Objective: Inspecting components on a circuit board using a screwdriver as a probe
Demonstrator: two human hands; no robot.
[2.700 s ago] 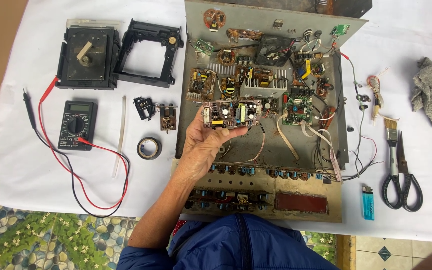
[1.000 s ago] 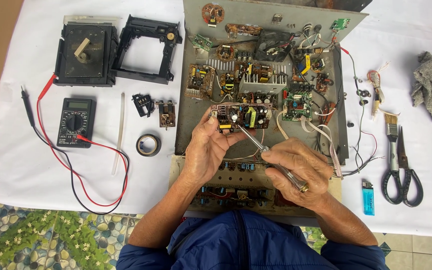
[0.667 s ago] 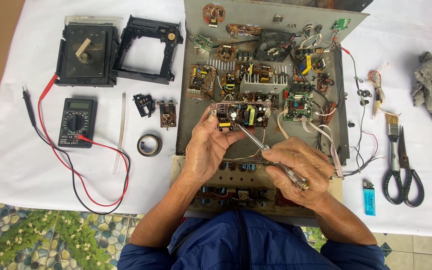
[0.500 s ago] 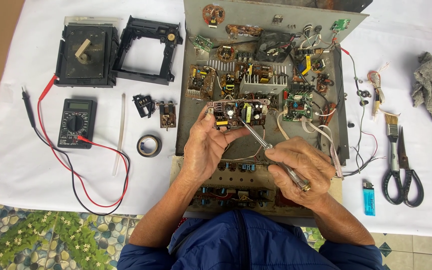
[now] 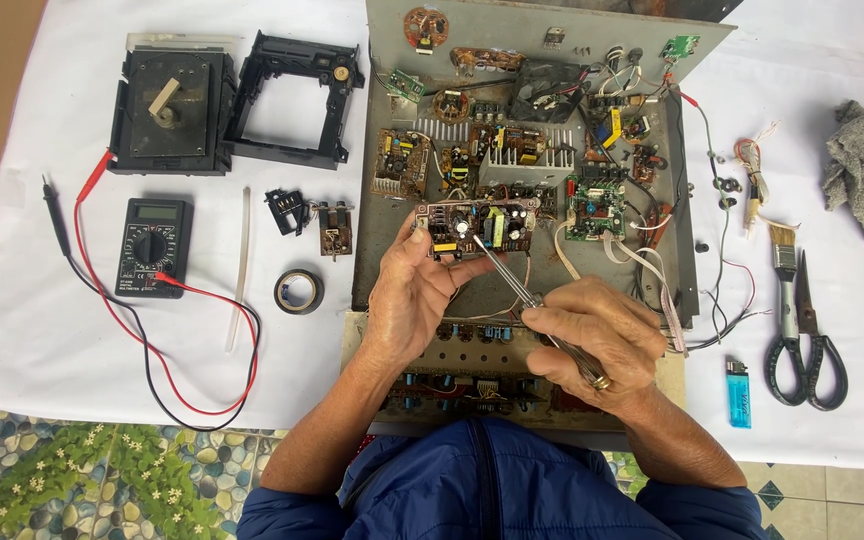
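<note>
— What's the left hand (image 5: 414, 298) got?
— It grips a small circuit board (image 5: 479, 226), lifted over the open metal case (image 5: 392, 180) on the bench (image 5: 72, 340).
— And the right hand (image 5: 592, 335)?
— Clenched around a screwdriver (image 5: 522, 290), tip touching the board.

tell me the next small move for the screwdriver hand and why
Probably ease the screwdriver tip a touch further onto the small circuit board: the right hand aims it there, the left hand tilts the board up, and contact is hard to confirm.
</note>
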